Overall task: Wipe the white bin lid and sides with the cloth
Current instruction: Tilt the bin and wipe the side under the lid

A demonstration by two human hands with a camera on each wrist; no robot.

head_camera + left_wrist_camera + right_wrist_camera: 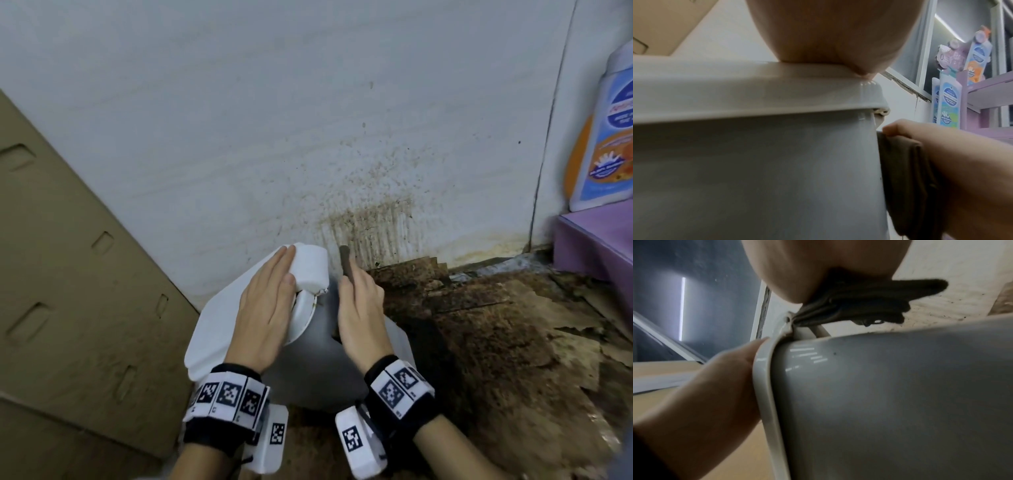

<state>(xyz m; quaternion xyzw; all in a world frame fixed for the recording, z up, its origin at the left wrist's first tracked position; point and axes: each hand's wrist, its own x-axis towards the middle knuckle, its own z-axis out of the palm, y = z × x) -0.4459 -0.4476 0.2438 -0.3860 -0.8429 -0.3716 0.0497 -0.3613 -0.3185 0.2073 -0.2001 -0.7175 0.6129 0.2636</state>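
Bin [318,356]: Your white bin stands on the floor close to the stained wall [370,219], tipped or leaning under your hands; you look down on its grey-shaded side.
Lid [219,329]: It sits on top, at the bin's left in the head view, with a raised white flap at its far end.
Cloth [346,262]: The dark folded cloth lies flat between your right palm and the bin's side, one end sticking out past your fingertips towards the wall.
Right hand [363,308]: Your fingers lie nearly straight, pressing the cloth against the side. Whether the thumb pinches it, I cannot tell.
Left hand [265,308]: It rests flat and relaxed on the lid, fingertips on the flap, grasping nothing, and seems to steady the bin.
Stage: You look to be on the sides; the frames do not show whether the lid is done.
Risk, cloth: Held only by palm pressure, it could slide out or bunch if you ease off mid-stroke.
Risk, wall: The loose end is near the brown streaks, so a long stroke may pick up dirt and smear it on the bin.
Risk, bin: A hard push from the right could shove the light bin sideways or shift the lid unless your left hand bears down.
Surroundings: Rough, crumbling brown floor [496,342], cardboard [68,274] to the left, a purple shelf [596,246] with bottles to the right.
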